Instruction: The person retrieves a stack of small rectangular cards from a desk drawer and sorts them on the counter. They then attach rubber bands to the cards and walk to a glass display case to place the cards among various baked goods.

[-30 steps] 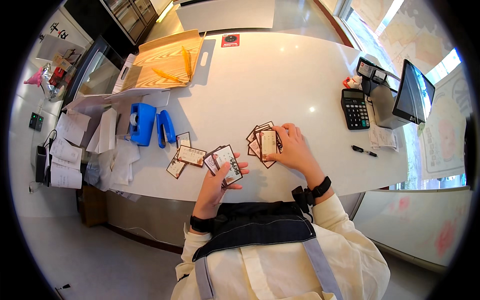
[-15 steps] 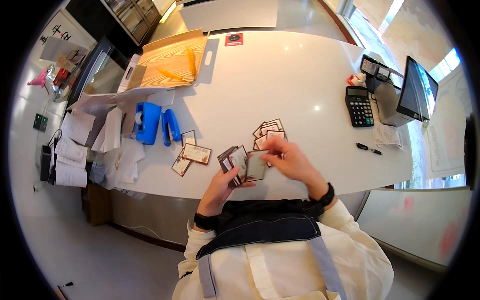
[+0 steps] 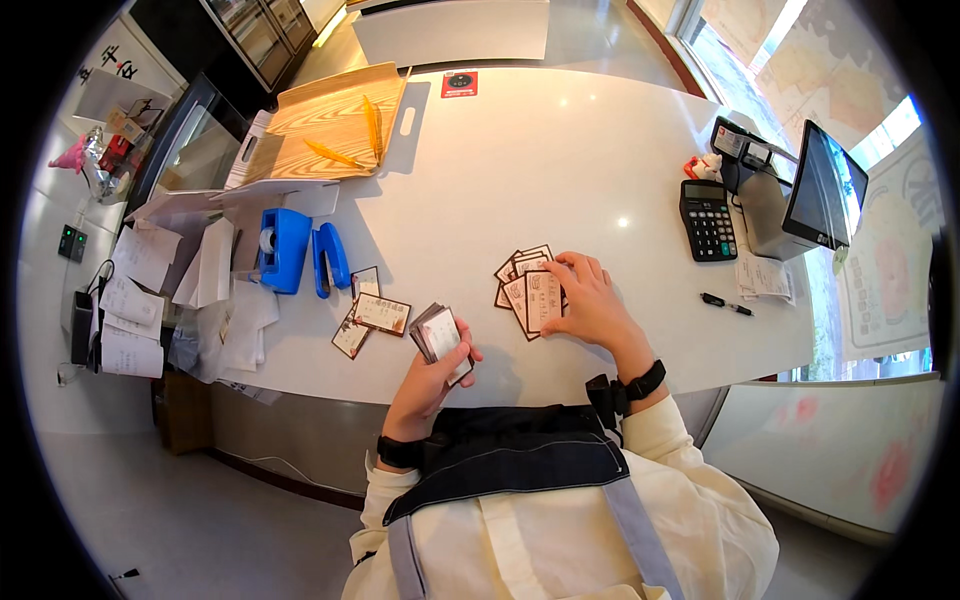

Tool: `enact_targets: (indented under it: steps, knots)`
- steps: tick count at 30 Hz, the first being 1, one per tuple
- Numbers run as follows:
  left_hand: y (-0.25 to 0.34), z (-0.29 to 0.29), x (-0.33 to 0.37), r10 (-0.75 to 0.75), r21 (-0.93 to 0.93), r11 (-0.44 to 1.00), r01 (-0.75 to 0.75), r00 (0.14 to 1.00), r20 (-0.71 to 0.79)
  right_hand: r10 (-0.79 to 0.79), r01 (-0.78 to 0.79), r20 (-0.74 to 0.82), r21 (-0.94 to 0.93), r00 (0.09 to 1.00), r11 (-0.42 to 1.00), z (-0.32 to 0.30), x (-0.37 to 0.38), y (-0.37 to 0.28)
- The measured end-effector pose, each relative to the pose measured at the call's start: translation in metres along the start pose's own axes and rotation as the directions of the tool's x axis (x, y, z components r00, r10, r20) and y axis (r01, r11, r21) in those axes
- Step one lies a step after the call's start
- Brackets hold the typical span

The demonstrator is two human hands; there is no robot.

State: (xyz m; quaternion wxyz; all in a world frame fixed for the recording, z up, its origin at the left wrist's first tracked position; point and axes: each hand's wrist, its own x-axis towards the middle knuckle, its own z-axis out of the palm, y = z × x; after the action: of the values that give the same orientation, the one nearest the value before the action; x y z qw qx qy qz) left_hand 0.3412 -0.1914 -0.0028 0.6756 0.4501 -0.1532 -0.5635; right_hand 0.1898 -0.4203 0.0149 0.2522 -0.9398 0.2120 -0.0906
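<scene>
My left hand (image 3: 425, 385) is closed round a stack of small dark-edged cards (image 3: 440, 333), held just above the table's near side. The top card's pale printed face shows, with my thumb on it. Ahead and to the right, my right hand (image 3: 600, 308) grips a card (image 3: 543, 300) by its edge, fingers at the top and thumb at the bottom. That card lies over an overlapping pile of similar cards (image 3: 512, 292) on the table. Left of my left hand, a few more cards (image 3: 383, 314) lie loosely overlapped.
A blue tape dispenser (image 3: 284, 250) and blue stapler (image 3: 330, 260) stand on the left, beside papers (image 3: 140, 300). A wooden tray (image 3: 310, 115) is at the far left. On the right are a calculator (image 3: 708, 220), a pen (image 3: 726, 304) and a screen (image 3: 825, 185).
My right hand has drawn a card away from the left hand's stack and carried it right onto the pile. The left hand has moved slightly left, its cards now squarer together.
</scene>
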Motion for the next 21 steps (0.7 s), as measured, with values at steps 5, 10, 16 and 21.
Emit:
enact_targets:
  steps: [5, 10, 16, 21]
  knots:
    - [-0.001, 0.0, 0.002, 0.04, 0.004, 0.999, -0.04, 0.999, -0.023, -0.03, 0.037, -0.124, 0.051, 0.992, 0.998, -0.001, -0.003, -0.008]
    - [0.005, 0.009, -0.001, 0.036, 0.045, 0.998, -0.033, 0.996, -0.078, 0.076, -0.118, 0.097, 0.561, 0.992, 0.819, -0.017, -0.014, -0.01]
    - [0.005, 0.01, 0.002, 0.066, 0.064, 0.996, -0.065, 0.998, -0.019, -0.381, 0.432, -0.54, -0.036, 0.751, 0.901, -0.033, -0.027, -0.023]
    - [0.007, 0.014, -0.003, 0.132, 0.08, 0.988, -0.13, 0.991, -0.02, -0.361, 0.309, -0.646, -0.199, 0.672, 0.93, -0.027, -0.035, -0.003]
